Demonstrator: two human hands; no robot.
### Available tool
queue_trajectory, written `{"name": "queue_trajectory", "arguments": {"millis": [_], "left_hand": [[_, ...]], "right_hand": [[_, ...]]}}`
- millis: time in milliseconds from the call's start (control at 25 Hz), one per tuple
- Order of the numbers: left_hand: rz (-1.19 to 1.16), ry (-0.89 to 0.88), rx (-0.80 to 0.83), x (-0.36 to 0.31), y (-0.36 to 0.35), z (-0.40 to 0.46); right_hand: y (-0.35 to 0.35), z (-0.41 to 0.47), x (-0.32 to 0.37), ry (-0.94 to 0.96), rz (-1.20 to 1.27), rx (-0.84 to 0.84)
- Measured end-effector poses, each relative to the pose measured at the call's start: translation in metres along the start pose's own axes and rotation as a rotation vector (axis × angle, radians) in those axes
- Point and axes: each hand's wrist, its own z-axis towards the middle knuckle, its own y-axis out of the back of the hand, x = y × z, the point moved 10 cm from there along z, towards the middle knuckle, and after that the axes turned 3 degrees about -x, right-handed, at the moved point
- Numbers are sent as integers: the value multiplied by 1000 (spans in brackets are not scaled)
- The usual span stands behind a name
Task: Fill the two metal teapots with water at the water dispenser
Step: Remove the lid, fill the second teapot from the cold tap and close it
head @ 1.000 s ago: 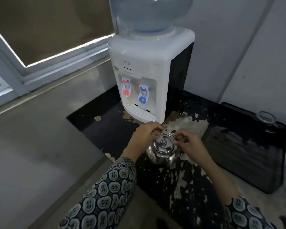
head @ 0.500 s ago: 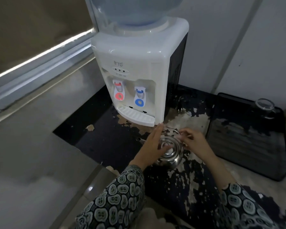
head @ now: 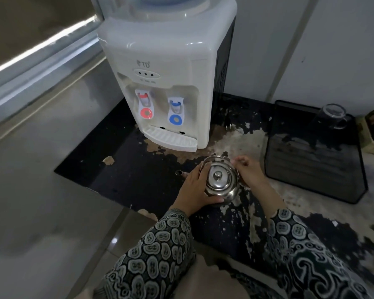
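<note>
Left hand (head: 193,189) cupping lidded teapot (head: 221,182), right hand's (head: 249,172) grip perhaps on handle

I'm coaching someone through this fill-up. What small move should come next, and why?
Probably lift off the round steel lid. It still covers the shiny metal teapot, which sits on the worn black counter short of the white water dispenser. The left hand steadies its body; the right hand holds the handle.

left hand (head: 193,186): palm cupped, fingers (head: 212,200) curled inward, patterned sleeve (head: 158,251) at wrist
right hand (head: 249,172): fingers pinched together, forearm angled in from lower right
</note>
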Motion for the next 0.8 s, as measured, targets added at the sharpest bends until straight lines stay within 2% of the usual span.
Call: {"name": "queue_trajectory", "arguments": {"millis": [120, 280, 400, 480, 600, 800], "left_hand": [[11, -8, -24, 1, 2, 3], [20, 30, -24, 5, 2, 4], [39, 63, -30, 11, 5, 7], [33, 65, -48, 11, 8, 7], [21, 59, -64, 11, 9, 6], [-43, 62, -97, 11, 9, 8]], "right_hand": [[0, 2, 8, -3, -156, 55], [-22, -31, 54, 399, -447, 27], [-42, -53, 49, 535, -719, 47], [-41, -56, 42, 579, -800, 18], [-44, -57, 41, 627, -843, -16], [-38, -53, 34, 590, -586, 18]]}}
